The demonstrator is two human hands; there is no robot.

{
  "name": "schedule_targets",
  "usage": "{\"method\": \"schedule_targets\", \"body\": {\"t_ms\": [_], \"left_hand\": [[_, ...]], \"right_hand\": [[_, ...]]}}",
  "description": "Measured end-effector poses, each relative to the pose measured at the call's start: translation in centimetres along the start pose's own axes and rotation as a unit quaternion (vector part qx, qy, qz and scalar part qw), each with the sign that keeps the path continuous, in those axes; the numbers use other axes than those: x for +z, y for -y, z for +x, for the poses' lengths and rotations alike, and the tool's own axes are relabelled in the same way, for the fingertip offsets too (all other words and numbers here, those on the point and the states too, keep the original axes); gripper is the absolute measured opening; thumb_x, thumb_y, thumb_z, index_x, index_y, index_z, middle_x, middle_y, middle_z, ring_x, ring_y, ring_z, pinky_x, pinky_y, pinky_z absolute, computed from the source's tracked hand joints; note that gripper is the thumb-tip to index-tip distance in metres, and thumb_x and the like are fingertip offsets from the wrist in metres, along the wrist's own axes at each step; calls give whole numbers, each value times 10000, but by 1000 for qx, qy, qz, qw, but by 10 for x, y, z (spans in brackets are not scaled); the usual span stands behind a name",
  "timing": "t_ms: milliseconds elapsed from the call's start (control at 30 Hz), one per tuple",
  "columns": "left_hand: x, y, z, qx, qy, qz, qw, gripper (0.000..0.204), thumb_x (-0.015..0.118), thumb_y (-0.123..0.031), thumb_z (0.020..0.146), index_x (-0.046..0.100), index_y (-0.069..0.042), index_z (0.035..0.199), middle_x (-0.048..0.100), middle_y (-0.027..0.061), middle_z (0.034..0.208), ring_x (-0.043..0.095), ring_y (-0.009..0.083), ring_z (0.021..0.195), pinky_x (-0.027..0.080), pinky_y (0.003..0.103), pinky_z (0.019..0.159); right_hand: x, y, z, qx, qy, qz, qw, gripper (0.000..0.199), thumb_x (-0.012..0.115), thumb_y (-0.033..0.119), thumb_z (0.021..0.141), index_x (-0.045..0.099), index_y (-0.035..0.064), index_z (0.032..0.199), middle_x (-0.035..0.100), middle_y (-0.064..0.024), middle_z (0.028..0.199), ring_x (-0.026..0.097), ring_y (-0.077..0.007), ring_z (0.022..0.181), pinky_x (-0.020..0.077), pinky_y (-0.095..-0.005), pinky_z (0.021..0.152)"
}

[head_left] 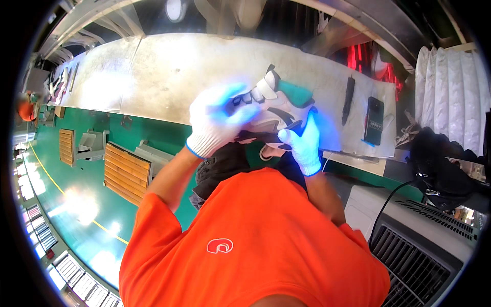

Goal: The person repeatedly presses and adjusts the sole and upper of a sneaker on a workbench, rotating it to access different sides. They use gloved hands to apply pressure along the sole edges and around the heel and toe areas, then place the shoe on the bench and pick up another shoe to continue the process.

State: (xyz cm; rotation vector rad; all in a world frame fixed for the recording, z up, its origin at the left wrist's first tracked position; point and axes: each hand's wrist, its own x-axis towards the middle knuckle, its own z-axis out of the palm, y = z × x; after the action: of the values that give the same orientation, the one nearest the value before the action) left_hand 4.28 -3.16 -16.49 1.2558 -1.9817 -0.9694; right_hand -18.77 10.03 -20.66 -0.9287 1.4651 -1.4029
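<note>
At the pale table (169, 66), left grip (220, 115) and right grip (305, 143) both clasp one teal-and-white shoe (279, 105).

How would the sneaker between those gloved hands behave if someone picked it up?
The sneaker likely holds its shape, since its layered panels show no obvious sagging. The teal area looks like fabric, so it may give slightly.

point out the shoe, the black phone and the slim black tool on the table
shoe (279, 106): head view, on the side of its upper
black phone (375, 121): head view, middle of its upward face
slim black tool (348, 101): head view, middle of its length
</note>
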Motion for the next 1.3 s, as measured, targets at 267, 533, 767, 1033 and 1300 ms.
{"method": "schedule_targets", "body": {"t_ms": [267, 533, 767, 1033, 1300], "left_hand": [[11, 62, -37, -224, -136, -541, 799, 881, 796, -207, 1012, 348, 126, 1694, 552, 255, 1612, 569, 319, 1464, 463, 418, 1216], [-48, -8, -44, -108, -31, -500, 859, 1256, 978, -13, 745, 253, 23, 1770, 501, 286, 1693, 538, 331, 1540, 473, 451, 1264], [-63, -32, -65, -110, 72, -341, 931, 1179, 1056, -101, 665, 463, 22, 1677, 668, 236, 1546, 660, 308, 1422, 541, 450, 1193], [-66, -26, -42, 59, 94, -170, 979, 602, 950, -166, 878, 717, 17, 1402, 776, 232, 1383, 782, 324, 1239, 612, 411, 1069], [-54, -19, -13, 87, -26, -64, 994, 331, 844, -129, 928, 799, 35, 1212, 807, 230, 1252, 794, 338, 1191, 614, 402, 1040]], "right_hand": [[-8, -15, 18, -62, -19, -44, 997, 641, 925, 247, 881, 652, -33, 1389, 782, -98, 1194, 733, -205, 1049, 599, -372, 955], [-36, -41, 16, -305, 133, -244, 911, 593, 821, 164, 955, 682, 52, 1520, 625, -219, 1619, 582, -415, 1522, 469, -497, 1274], [-37, -69, 2, -360, 83, -324, 871, 540, 684, 10, 1015, 662, 143, 1538, 659, -216, 1571, 722, -406, 1333, 616, -464, 1091], [-41, -86, 4, -253, 115, -265, 923, 623, 742, -20, 964, 653, 155, 1556, 643, -197, 1599, 697, -400, 1383, 601, -454, 1115], [-44, -53, 39, -245, 225, -263, 905, 826, 874, 132, 864, 578, 70, 1632, 589, -210, 1653, 522, -396, 1571, 435, -467, 1298]]}}
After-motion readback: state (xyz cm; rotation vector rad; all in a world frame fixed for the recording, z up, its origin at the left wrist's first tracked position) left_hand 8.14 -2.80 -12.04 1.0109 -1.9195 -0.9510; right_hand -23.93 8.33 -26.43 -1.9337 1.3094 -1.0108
